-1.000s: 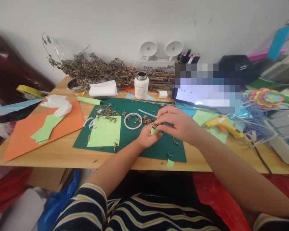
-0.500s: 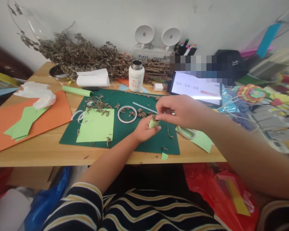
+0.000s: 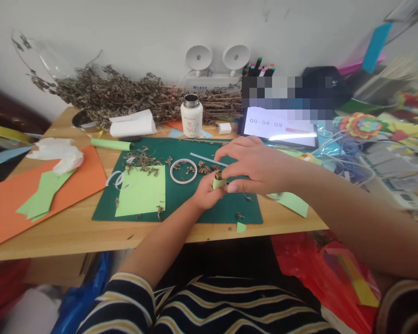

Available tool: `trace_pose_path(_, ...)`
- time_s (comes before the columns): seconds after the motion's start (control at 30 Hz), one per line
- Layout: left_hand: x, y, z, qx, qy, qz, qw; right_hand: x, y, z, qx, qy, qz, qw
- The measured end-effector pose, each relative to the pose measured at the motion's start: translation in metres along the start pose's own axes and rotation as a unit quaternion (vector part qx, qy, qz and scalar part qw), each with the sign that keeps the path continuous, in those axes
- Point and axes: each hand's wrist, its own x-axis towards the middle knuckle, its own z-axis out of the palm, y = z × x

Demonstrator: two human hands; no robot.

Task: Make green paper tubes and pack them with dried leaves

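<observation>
My left hand (image 3: 206, 192) is closed around a small light-green paper tube (image 3: 218, 183), held upright over the cutting mat. Brown dried leaves (image 3: 218, 175) fill the tube's open top. Right beside that opening is my right hand (image 3: 256, 164), its fingers and thumb apart. One fingertip is at the rim; I cannot tell whether it touches the leaves. Under both hands lies the dark green cutting mat (image 3: 181, 206), with a white tape ring (image 3: 183, 181), a light-green paper sheet (image 3: 142, 195) and loose dried leaf bits (image 3: 144, 160).
A pile of dried stems (image 3: 121, 93) lies along the wall behind an uncapped white bottle (image 3: 191, 118). A tablet with a timer (image 3: 278, 130) stands at back right. Orange paper (image 3: 14, 204) covers the left side. Cables and paper flowers (image 3: 362, 126) crowd the right.
My right hand has gone from pinched fingers at the tube's top to spread fingers beside it. The tube's leafy opening now shows more clearly. The camera view has shifted slightly.
</observation>
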Motion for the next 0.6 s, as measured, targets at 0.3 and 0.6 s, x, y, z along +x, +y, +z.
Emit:
trace_pose_path(0.3,-0.004,-0.007,-0.002,0.015,-0.019,0.001,1.000,-0.007,0.009,-0.003,0.114,0.105,-0.031,0.987)
trace_pose_path(0.6,-0.003,-0.003,-0.001,0.033,-0.020,-0.007,0.999,-0.007,0.008,0.011,0.053,0.098,-0.060,0.992)
